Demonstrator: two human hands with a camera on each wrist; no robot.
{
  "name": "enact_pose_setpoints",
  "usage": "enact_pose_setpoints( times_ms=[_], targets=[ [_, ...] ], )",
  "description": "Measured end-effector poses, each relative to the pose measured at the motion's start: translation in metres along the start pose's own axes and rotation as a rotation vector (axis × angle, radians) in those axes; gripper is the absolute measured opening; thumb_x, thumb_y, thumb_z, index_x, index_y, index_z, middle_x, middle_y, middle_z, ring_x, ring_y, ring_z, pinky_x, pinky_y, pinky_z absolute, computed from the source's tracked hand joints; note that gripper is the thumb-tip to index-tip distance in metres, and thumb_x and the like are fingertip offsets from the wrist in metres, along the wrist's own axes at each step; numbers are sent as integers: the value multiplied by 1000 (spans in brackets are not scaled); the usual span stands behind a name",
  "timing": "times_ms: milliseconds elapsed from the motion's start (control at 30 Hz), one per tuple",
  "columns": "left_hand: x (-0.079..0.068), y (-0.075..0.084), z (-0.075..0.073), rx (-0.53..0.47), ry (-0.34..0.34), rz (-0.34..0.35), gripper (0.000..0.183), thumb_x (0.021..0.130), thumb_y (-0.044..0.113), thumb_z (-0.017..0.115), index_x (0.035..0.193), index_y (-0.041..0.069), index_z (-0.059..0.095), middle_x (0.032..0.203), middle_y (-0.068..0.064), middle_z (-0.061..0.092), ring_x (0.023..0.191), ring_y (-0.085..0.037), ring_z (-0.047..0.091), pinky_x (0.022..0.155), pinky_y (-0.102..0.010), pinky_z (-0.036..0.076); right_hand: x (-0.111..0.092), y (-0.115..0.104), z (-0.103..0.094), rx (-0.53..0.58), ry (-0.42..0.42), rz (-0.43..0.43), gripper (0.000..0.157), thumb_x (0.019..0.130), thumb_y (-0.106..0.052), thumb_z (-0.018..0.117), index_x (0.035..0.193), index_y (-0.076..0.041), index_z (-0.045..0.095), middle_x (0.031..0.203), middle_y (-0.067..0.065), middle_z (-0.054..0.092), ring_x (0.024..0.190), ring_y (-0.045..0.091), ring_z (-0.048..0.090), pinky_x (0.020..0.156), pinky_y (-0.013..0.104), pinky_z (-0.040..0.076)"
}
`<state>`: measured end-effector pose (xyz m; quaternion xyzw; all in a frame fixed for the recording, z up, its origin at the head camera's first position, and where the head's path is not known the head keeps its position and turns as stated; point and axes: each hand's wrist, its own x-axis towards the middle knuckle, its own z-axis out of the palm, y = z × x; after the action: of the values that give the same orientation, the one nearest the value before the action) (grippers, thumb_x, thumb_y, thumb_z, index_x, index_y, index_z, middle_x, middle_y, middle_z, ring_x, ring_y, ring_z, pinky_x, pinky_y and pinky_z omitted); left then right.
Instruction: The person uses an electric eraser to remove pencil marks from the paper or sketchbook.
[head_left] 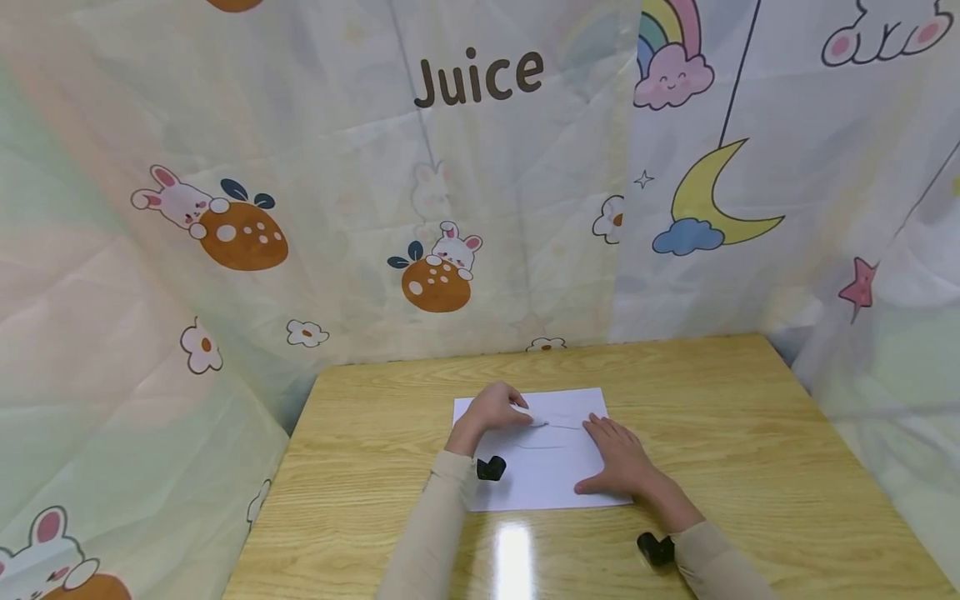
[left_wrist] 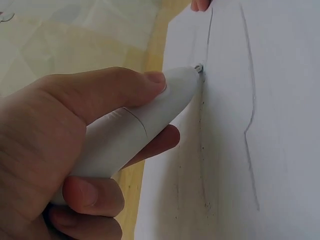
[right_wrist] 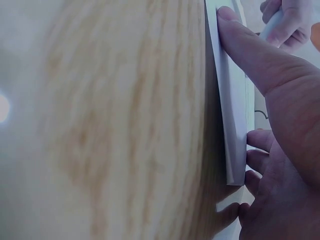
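The left hand point(head_left: 493, 408) grips a white, apparently electric eraser point(left_wrist: 162, 107) at a pencil line point(left_wrist: 209, 32), seemingly mid-erasure; the spread right hand point(head_left: 622, 460) presses the paper point(head_left: 542, 482), as further strokes would require.

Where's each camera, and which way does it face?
Head: on the head, facing forward and down at the yellowish wooden table; left hand, right hand and beige sleeves show.
Left wrist: on that wrist, facing the left hand gripping a white rounded tool, and a white paper sheet.
Right wrist: on that wrist, facing table and paper edge; right hand shows, left hand beyond.
Head and left wrist share tool and paper.
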<state>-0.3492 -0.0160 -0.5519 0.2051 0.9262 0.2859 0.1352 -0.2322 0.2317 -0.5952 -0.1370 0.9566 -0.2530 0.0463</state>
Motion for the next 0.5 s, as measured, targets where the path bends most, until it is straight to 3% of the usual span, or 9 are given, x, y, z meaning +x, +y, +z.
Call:
enact_pose_setpoints(
  times_ms=[233,500],
  targets=[
    [4,7,0,-25,-38,41,18,74,31,85,86,21,76,85,13,65,74,-7,55,63,-25,46,1,0,-1,-7,-5,2,117,62,-67,80,147,1,36,154,23,27,140,44,20,108,62,16],
    [2,7,-1,-4,-36,24,17,74,30,85,86,22,76,84,14,65,75,-7,55,64,-26,46,1,0,0,-13,-7,8,117,62,-66,80,147,1,35,154,22,26,140,44,20,108,62,15]
  ],
)
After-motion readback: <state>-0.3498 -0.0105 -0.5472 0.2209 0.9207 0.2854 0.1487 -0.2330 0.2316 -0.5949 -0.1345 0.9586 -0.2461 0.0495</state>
